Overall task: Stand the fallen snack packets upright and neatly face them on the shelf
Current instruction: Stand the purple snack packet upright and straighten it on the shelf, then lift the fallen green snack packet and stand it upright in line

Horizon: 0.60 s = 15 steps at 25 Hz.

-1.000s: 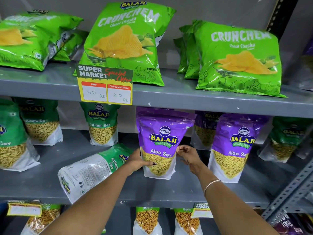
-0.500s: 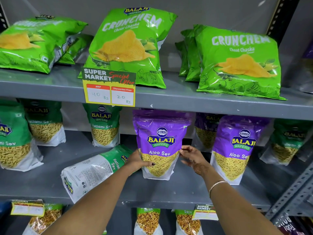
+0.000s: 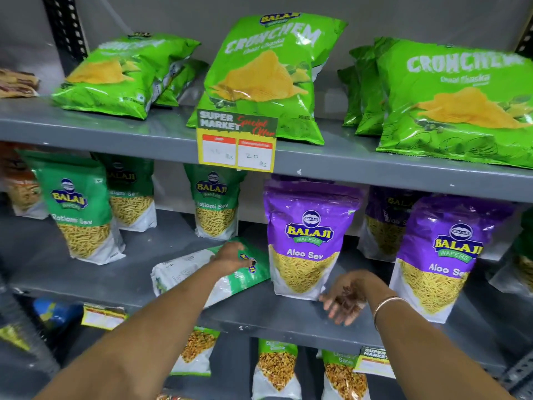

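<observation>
Grey middle shelf: right hand hangs loose, fingers apart, empty, beside upright Aloo Sev pouch. Left hand lies on fallen Ratlami Sev packet, grip not discernible. Risks: slick film slipping during lift; swinging packet toppling neighbouring pouch.

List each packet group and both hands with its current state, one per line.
Fallen Ratlami Sev packet: lying flat, back side up.
Front Aloo Sev packet: upright, facing out.
Right Aloo Sev packet: upright, leaning slightly.
Ratlami Sev packets: upright.
Crunchem bags: reclined on top shelf.
Left hand: resting on fallen packet.
Right hand: open, beside the front packet's base.
</observation>
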Motion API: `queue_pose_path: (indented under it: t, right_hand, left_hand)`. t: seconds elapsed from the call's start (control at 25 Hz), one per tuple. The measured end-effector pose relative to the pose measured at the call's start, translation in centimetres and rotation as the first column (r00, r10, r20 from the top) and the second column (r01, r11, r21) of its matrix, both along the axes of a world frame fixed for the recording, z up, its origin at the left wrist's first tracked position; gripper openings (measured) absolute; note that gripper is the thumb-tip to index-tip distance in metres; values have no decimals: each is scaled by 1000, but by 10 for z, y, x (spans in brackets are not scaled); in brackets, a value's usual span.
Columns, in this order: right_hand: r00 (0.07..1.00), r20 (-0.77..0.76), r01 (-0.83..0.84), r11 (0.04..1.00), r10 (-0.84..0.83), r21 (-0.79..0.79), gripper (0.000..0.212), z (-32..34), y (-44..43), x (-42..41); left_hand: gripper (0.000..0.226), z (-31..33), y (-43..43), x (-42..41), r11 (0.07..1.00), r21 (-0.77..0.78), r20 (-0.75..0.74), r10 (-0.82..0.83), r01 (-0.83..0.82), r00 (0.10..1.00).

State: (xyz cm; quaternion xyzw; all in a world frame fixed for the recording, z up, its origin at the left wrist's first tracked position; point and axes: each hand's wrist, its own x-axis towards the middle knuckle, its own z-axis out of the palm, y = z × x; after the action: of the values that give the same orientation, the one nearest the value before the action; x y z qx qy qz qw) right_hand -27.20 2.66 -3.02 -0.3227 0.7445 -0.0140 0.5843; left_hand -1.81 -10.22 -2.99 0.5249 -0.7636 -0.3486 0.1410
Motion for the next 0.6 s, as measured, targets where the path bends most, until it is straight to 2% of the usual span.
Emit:
queue_pose_path:
  t: [0.08, 0.16, 0.24, 0.32, 0.4, 0.44, 0.52, 0.6]
  right_hand:
    - [989, 107, -111, 991, 103, 74, 34, 1, -25, 37]
    - [981, 154, -128, 991, 119, 45, 41, 5, -48, 80]
    - [984, 176, -4, 999, 12, -46, 46, 3, -70, 127]
    - [948, 242, 243, 961, -207, -132, 45, -7, -85, 171]
    - [822, 382, 530, 813, -423, -241, 31, -23, -87, 202]
    - [759, 443, 623, 731, -477, -278, 25, -31, -87, 215]
    - [698, 480, 704, 634, -532, -321, 23, -43, -86, 234]
    - [640, 500, 761, 572, -584, -306, 27, -47, -87, 242]
  left_hand:
    - [55, 4, -19, 42, 994, -106, 192, 51, -31, 980]
    - [49, 4, -43, 79, 990, -138, 259, 64, -29, 964]
    - [48, -3, -65, 111, 997, -4, 174, 72, -73, 982]
    - [50, -9, -82, 135, 976, 203, 104, 55, -75, 993]
    - [61, -16, -92, 148, 889, 458, -8, 30, -23, 1000]
    - [68, -24, -98, 151, 828, 559, -88, 13, 39, 996]
    - [63, -29, -103, 155, 728, 664, -205, -42, 171, 978]
    - [50, -33, -106, 157, 667, 711, -215, -93, 222, 972]
